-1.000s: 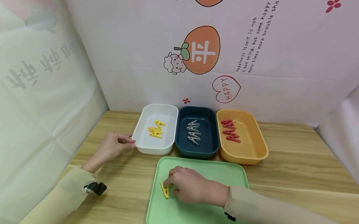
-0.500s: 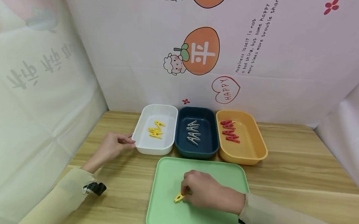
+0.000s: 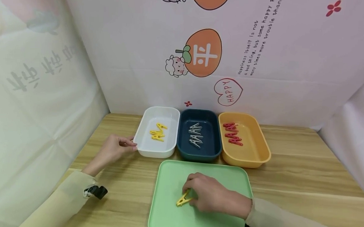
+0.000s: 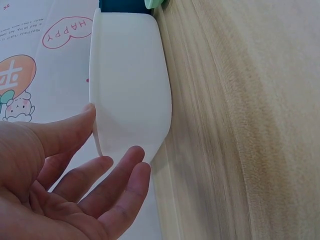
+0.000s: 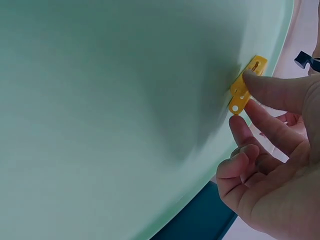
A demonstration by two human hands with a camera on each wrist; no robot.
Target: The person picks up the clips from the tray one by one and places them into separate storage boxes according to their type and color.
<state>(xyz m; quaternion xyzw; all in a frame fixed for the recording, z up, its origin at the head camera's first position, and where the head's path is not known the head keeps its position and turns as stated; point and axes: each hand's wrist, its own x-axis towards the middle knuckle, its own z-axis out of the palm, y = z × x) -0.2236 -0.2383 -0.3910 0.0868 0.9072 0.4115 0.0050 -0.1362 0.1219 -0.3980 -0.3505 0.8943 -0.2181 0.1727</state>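
Over the green tray (image 3: 170, 176), my right hand (image 3: 207, 194) pinches a small yellow clothespin (image 3: 182, 202) between thumb and index finger. In the right wrist view the thumb lies across the clothespin (image 5: 238, 103), and the other fingers are bent beside it. My left hand (image 3: 112, 150) touches the near left corner of a white container (image 3: 154, 154). The left wrist view shows its thumb at the rim and its loosely bent fingers by the outer wall. Several yellow clothespins (image 3: 158, 135) lie in the white container.
Beside the white container stand a dark blue one (image 3: 198, 157) with several grey clothespins (image 3: 195, 138) and an orange one (image 3: 253, 146) with several red clothespins (image 3: 234, 140). A printed white cloth (image 3: 141, 58) hangs behind. The wooden tabletop (image 3: 303, 171) extends right of the tray.
My right hand has moved right with the yellow clothespin, from the tray's left side toward its middle. Since half a second ago, the clothespin shows more of its V shape. The left hand stays put.
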